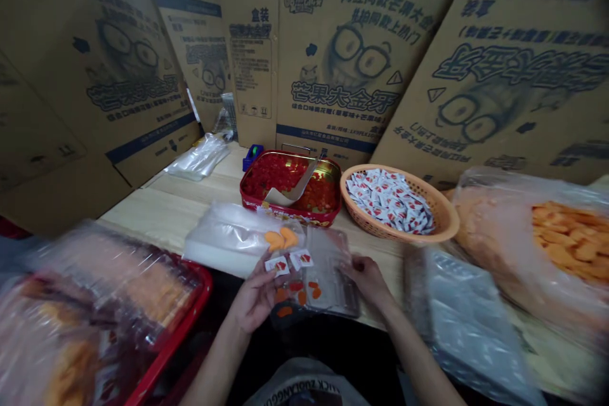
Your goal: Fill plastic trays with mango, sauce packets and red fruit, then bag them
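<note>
A clear plastic clamshell box (333,276) lies unfolded in front of me at the table's near edge. My left hand (257,295) grips its left side, thumb up near two small white sachets (289,261) with red print. Small red-orange pieces (298,292) sit in the box's near left part. The curled fingers of my right hand (368,279) pinch the box's right edge. Just beyond my left hand, two orange tooth-shaped pieces (281,239) rest on a stack of clear plastic bags (228,231).
A red tin (247,193) of red bits holds a scoop (292,190). Beside it stands an orange basket (445,212) of sachets. At right are a bag of orange pieces (566,241) and stacked clear trays (471,304). A red crate (190,314) holds filled packs. Cardboard boxes (328,44) wall the back.
</note>
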The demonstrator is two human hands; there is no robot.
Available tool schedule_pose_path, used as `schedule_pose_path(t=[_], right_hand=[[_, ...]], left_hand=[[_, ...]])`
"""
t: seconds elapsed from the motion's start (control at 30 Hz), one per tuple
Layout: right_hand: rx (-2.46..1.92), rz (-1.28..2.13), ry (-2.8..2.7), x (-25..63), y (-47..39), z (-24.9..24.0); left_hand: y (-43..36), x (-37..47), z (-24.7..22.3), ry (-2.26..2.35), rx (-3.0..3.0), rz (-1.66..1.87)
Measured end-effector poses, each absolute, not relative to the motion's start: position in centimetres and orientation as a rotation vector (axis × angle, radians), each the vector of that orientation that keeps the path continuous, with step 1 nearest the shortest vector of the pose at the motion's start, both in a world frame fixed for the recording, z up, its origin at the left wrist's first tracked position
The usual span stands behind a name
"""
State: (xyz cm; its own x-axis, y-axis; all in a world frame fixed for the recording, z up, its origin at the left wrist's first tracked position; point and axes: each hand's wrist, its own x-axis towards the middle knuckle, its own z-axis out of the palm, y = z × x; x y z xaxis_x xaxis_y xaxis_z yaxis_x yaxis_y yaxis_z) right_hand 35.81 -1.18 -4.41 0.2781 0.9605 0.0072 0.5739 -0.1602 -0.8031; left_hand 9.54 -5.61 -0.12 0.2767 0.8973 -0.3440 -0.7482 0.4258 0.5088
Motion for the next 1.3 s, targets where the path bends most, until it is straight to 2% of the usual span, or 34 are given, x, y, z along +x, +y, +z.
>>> schedule_pose_path(t=[0.37,0.7,0.97,1.3], right_hand=[[-1.709,1.060,-1.144,35.5,-1.2,-2.3],[-1.549,1.166,-0.880,35.4,-1.4,-1.4],[-1.338,1.630,-0.679,35.5,-1.7,0.3],[-1.112,1.657,-0.406,35.0,-1.7,0.7]], left_hand=[[-4.8,12.8,-1.2,0.617,0.318,1.034],[-4.8,12.7,-1.0,0.639,0.293,1.038],[-4.7,12.1,-1.1,0.673,0.308,1.044],[-4.7,12.2,-0.3,0.662,0.304,1.036]])
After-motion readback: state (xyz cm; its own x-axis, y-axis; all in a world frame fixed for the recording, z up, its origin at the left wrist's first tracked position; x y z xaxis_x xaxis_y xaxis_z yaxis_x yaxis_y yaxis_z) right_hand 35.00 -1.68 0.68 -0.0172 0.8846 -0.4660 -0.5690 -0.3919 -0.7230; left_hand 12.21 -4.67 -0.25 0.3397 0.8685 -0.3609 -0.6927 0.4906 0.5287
